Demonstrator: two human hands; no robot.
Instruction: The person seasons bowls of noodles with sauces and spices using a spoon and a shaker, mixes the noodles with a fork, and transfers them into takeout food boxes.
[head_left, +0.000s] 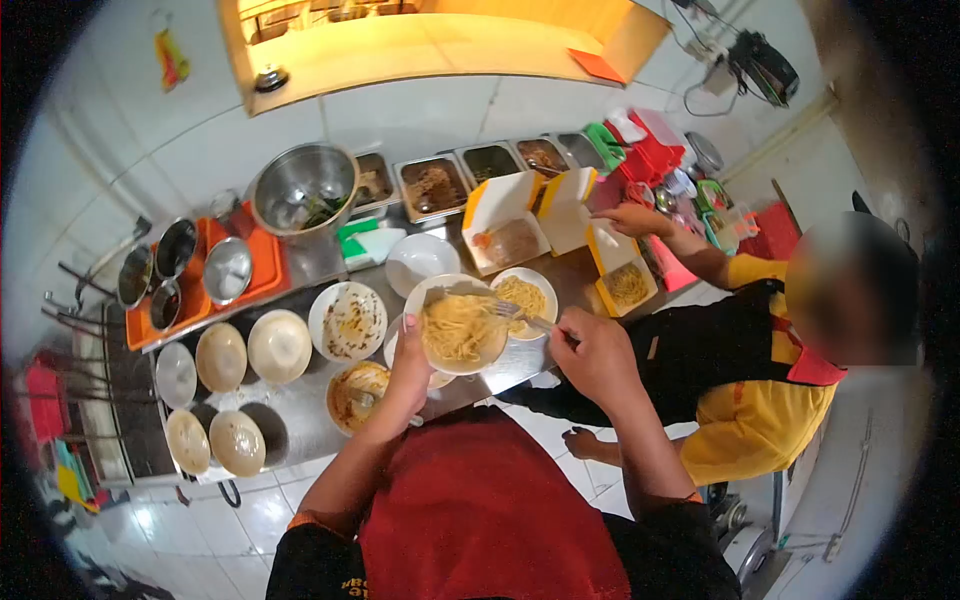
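Note:
My left hand (408, 368) is closed on the rim of a pale bowl (487, 357), held above the steel counter. Noodles (458, 325) lie in that bowl. A fork (522, 316) is gripped in my right hand (592, 350), and its tines reach over the bowl's right side, at the noodles. Just behind stands a white bowl of noodles (520, 293). Behind the held bowl is an empty white bowl (422, 258). A bowl smeared with brown sauce (350, 398) sits to the left of my left hand, with a spoon in it.
A co-worker (740, 350) stands at the right, one hand near open yellow-and-white boxes (487, 215). Steel trays of food (431, 190) line the wall. At left are several bowls (279, 346), an orange tray (265, 262) and a large steel bowl (290, 180).

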